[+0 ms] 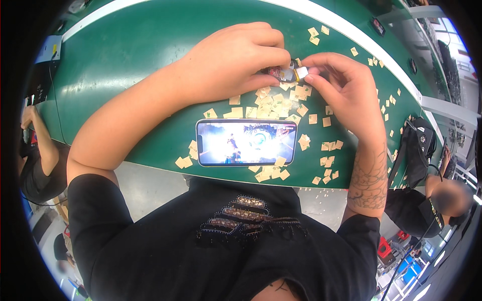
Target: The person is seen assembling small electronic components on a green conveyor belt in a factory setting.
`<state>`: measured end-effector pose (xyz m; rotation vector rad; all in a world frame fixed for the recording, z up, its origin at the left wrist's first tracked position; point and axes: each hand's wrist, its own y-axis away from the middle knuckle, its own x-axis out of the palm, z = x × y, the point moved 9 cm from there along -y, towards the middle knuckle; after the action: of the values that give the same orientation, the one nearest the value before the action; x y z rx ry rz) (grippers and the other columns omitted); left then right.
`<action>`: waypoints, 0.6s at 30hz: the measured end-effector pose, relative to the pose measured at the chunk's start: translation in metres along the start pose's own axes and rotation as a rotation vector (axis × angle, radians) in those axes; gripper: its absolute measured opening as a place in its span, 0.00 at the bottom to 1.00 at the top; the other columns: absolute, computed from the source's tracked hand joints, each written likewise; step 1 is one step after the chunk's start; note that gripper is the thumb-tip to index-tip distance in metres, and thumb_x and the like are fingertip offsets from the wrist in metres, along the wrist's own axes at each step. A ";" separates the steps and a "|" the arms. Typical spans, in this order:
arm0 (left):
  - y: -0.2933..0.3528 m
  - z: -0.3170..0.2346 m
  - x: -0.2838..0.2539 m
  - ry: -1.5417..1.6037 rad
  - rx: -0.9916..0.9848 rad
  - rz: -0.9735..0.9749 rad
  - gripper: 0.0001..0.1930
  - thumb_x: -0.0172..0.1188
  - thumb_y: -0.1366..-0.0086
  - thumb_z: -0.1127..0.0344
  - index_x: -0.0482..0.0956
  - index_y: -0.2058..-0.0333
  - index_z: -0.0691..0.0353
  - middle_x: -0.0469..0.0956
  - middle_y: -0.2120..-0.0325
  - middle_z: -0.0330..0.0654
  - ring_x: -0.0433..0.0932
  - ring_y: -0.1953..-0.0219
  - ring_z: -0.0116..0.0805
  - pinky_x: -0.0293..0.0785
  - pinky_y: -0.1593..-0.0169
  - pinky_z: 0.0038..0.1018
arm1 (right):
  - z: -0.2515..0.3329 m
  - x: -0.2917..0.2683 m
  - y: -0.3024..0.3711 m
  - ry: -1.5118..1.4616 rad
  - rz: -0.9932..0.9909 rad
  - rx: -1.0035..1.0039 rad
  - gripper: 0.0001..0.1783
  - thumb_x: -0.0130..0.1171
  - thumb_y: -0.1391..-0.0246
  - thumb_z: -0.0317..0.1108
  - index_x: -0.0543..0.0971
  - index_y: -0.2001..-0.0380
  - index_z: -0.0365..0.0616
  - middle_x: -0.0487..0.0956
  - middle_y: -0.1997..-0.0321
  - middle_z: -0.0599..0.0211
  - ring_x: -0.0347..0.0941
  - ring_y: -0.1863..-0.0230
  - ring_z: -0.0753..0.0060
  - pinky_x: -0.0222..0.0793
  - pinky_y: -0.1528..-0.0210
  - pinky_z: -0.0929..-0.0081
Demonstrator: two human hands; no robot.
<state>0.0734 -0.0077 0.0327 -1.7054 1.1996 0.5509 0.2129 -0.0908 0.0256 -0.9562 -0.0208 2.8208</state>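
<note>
Head view: small dark part point(286, 74) sits right between the two hands, just above the messy pile of pale squares point(273, 104).
Left fingers: left hand point(241, 57) has thumb and index clamped on the dark, shiny body, covering a good chunk of it.
Right fingers: right hand point(346, 80) has thumb and index tips together, pinched on the white end piece point(302, 72) as far as I can tell.
Part weight/feel: my guess is super light, with a stiff, maybe slick body. Can't tell the material for sure.
Fragile bit: probably the yellow strip point(296, 76) between the two grips; looks thin, so I wouldn't twist or yank there.
Where to grab: body by its long edges with the left thumb and index, white end lightly by its sides with the right fingertips.
Squares: look thin and almost weightless, so likely fiddly; best nudged up by an edge. Some are right under the fingertips, others spread past the right hand.
Phone point(246, 142): lies nearer the person than the fingers, screen lit, one square overlapping its lower edge.
Container: black bag point(420, 150) on the green table point(115, 60), well out past the right fingers; can't see what's inside.
</note>
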 end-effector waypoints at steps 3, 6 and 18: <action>-0.001 -0.002 0.000 -0.017 0.028 0.007 0.13 0.76 0.45 0.70 0.85 0.60 0.57 0.81 0.59 0.39 0.80 0.55 0.43 0.79 0.52 0.37 | 0.010 0.003 -0.002 0.038 -0.042 -0.072 0.11 0.70 0.42 0.24 0.86 0.55 0.41 0.84 0.68 0.65 0.77 0.70 0.73 0.70 0.68 0.74; -0.001 -0.004 -0.001 -0.016 0.032 0.001 0.12 0.76 0.44 0.70 0.84 0.62 0.58 0.80 0.59 0.39 0.80 0.55 0.43 0.79 0.53 0.38 | 0.018 0.007 -0.003 0.096 -0.057 -0.101 0.11 0.69 0.42 0.23 0.85 0.56 0.41 0.85 0.66 0.62 0.80 0.69 0.66 0.73 0.67 0.72; -0.002 -0.009 0.000 -0.026 0.053 0.011 0.13 0.75 0.44 0.71 0.84 0.61 0.57 0.80 0.59 0.39 0.79 0.56 0.44 0.78 0.52 0.38 | 0.016 0.010 0.004 0.093 -0.067 -0.038 0.11 0.68 0.41 0.23 0.84 0.55 0.40 0.85 0.63 0.58 0.85 0.63 0.61 0.77 0.65 0.69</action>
<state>0.0738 -0.0149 0.0376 -1.6434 1.1957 0.5416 0.1943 -0.0924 0.0319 -1.0729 -0.0937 2.7210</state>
